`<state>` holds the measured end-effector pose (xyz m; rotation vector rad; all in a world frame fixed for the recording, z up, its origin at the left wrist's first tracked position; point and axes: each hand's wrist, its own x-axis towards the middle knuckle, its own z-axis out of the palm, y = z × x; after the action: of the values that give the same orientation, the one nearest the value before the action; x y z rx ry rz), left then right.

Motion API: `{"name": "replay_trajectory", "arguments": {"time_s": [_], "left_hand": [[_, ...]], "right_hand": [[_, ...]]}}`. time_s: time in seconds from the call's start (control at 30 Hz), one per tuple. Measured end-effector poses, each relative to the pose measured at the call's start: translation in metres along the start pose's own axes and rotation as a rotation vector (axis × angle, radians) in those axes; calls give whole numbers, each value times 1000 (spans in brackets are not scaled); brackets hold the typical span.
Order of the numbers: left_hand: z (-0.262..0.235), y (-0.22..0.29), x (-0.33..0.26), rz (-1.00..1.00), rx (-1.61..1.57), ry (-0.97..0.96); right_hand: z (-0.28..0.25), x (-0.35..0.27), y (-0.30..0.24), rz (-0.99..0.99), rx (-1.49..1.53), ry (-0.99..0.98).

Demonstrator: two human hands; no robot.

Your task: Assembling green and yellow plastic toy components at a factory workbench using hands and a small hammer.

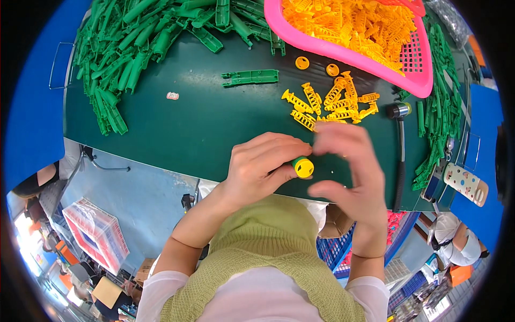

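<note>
Yellow-capped green tube [304,168] tight in the left hand [257,165], wide-apart right hand [367,177] just beside.

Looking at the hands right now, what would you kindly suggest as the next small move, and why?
I would probably bring the right hand in to steady the yellow end of the green piece. The left hand holds that piece with its yellow end exposed, while the right hand, blurred but seemingly empty, is open just beside it.
</note>
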<state>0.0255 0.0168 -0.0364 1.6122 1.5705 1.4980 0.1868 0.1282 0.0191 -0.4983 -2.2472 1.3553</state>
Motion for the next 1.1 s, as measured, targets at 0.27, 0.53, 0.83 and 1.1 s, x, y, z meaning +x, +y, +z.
{"name": "replay_trajectory", "arguments": {"time_s": [0.27,0.53,0.83,1.1], "left_hand": [[2,1,-2,6,-19,12],[2,0,-2,-1,-24,10],[2,1,-4,-20,-33,15],[1,-1,-3,-23,-12,12]], "right_hand": [[-73,-70,56,461,-1028,484],[-55,-73,2,484,-503,467],[-21,-59,-47,137,-383,284],[-32,-72,-25,108,-571,93]]}}
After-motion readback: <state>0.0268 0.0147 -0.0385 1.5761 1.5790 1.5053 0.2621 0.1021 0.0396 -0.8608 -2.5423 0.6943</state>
